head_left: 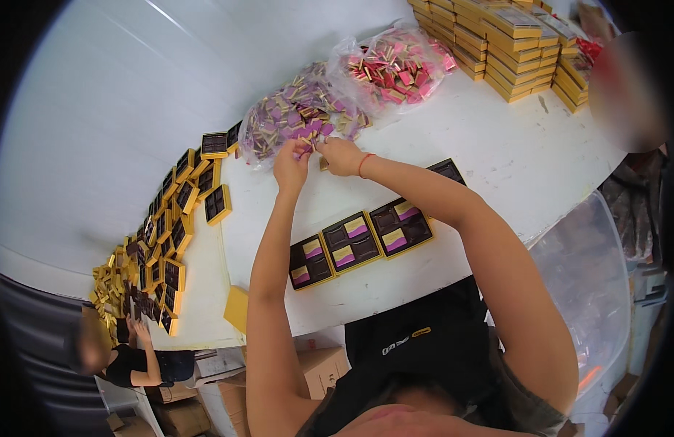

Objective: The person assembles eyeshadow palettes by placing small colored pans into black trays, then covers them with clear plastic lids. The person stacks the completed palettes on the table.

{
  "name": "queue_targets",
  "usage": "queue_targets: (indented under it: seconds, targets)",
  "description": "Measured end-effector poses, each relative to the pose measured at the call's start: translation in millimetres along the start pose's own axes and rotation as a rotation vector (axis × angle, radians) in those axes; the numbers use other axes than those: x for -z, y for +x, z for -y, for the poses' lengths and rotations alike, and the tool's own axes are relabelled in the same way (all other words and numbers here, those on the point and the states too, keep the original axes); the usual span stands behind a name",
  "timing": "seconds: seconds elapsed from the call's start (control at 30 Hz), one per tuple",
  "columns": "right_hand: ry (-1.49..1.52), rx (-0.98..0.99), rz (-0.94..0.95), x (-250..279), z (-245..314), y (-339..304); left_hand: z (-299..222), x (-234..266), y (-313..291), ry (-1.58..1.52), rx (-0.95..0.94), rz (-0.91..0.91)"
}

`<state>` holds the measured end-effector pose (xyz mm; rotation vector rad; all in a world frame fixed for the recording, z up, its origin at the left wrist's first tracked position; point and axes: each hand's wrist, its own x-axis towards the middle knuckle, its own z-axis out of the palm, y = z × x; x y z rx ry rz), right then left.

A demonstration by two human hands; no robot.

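Both my arms reach across the white table to a clear plastic bag (260, 154) of small purple-and-gold wrapped pieces (282, 113). My left hand (290, 169) pinches one of these pieces at the bag's near edge. Close beside it, my right hand (342, 156), with a red cord on the wrist, has its fingers closed among the pieces; what they hold is too small to make out. Nearer to me runs a row of gold boxes with dark compartmented trays. The left box (310, 264), middle box (350, 242) and right box (400, 227) each hold two wrapped pieces. My right forearm partly covers another box (446, 172).
A bag of pink-and-gold pieces (395, 69) lies behind. Stacked gold boxes (515, 51) stand far right, near a blurred person. Open boxes with dark trays (178, 197) pile up at left, where another person's hand (140, 331) works. A yellow lid-like piece (236, 309) lies at the near edge.
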<state>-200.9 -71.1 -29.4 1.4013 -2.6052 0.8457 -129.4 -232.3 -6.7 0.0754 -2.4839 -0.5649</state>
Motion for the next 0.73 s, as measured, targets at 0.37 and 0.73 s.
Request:
queue_targets:
  seconds: [0.37,0.73]
  targets:
    - [0.143,-0.118,0.28,49,-24,-21,-100,49,-38,-0.713,-0.019,-0.025]
    - [1.027,-0.159,0.065,158,-83,-182,-179,69,-100,-0.578,-0.496,0.051]
